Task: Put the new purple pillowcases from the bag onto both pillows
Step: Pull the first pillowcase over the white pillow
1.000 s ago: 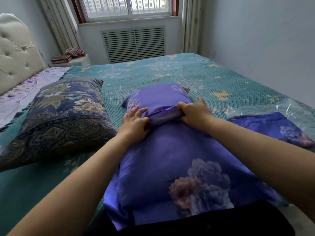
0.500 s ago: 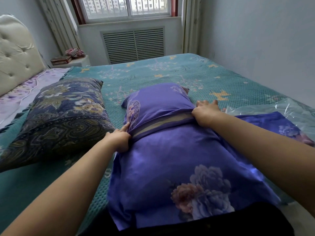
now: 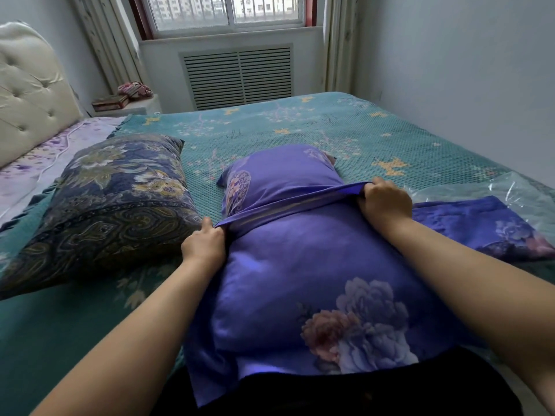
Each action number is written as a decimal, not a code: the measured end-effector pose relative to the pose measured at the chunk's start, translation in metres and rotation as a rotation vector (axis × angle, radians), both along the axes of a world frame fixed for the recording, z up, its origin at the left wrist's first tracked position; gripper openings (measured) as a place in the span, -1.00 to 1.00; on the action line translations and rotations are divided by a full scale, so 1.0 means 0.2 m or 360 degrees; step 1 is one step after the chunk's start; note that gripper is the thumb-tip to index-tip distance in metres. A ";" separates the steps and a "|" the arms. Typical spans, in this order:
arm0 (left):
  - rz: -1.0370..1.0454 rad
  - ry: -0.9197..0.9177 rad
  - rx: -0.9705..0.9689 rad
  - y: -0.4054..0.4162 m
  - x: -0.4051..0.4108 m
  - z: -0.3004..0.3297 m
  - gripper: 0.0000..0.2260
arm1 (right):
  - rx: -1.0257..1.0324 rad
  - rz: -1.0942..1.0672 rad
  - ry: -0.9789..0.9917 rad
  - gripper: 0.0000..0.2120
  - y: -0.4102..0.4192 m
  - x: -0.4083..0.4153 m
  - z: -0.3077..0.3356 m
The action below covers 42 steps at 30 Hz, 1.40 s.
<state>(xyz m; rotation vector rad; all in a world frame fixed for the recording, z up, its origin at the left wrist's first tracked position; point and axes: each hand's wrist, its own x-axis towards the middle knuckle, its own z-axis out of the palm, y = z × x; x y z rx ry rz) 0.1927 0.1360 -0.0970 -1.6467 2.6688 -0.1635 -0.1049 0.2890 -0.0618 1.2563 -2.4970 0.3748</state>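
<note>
1. The bed (image 3: 300,127) fills the scene, covered by a teal spread with a raised, waffle-like weave and scattered floral prints; a cream tufted headboard (image 3: 27,97) stands at the far left.
2. The dark paisley pillow (image 3: 102,205) lies at the left, plump and not yet in a new case.
3. The purple pillowcase (image 3: 300,271) sits centre-near, drawn over most of 1 pillow. It is a thin, smooth, slightly glossy fabric printed with a large peony. The far end of the pillow inside (image 3: 279,172) pokes out beyond the opening, itself in purple cloth.
4. The plastic bag (image 3: 495,193) lies at the right, clear and crinkled, with the second purple pillowcase (image 3: 480,223) folded flat on or in it; which, I cannot tell from this angle.
5. The left hand (image 3: 204,244) grips the left corner of the case's open hem, fingers curled round the fabric.
6. The right hand (image 3: 384,202) grips the right corner of the hem in the same way, so the hem (image 3: 285,205) is stretched taut between them.
7. Handling, as a judgement: the case is light, limp and probably slippery, so it is best held at the hem corners; the pillow is soft and bulky and will bunch unless the hem is kept spread wide.
</note>
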 end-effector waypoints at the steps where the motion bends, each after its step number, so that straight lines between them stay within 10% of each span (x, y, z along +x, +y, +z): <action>1: 0.0033 -0.0030 0.0049 0.01 -0.02 0.01 -0.67 | 0.0004 -0.0017 -0.0023 -0.66 -0.01 0.01 -0.01; 9: -0.0211 0.0069 0.0134 -0.09 -0.04 0.12 -0.67 | -0.0054 0.0463 -0.0224 -0.60 -0.08 0.13 0.00; 15: -0.0510 0.0841 0.0509 -0.07 -0.14 0.16 -0.74 | 0.0009 0.0580 -0.0509 -0.73 -0.16 0.17 0.06; 22: -0.0739 0.0575 0.0870 -0.09 -0.14 0.24 -0.89 | -0.0028 0.0525 -0.0275 -0.72 -0.18 0.17 0.08; 27: -0.0898 0.1007 0.0429 -0.09 -0.16 0.24 -0.86 | 0.0436 0.0452 0.0031 -0.69 -0.14 0.14 0.07; 36: -0.0352 -0.0613 0.0247 -0.02 -0.18 0.24 -0.57 | 0.1119 -0.0143 0.0057 -0.61 -0.07 0.02 0.11; 42: -0.0110 -0.0117 -0.0256 -0.05 -0.11 0.12 -0.71 | 0.0499 -0.0067 0.0262 -0.66 -0.02 0.04 -0.02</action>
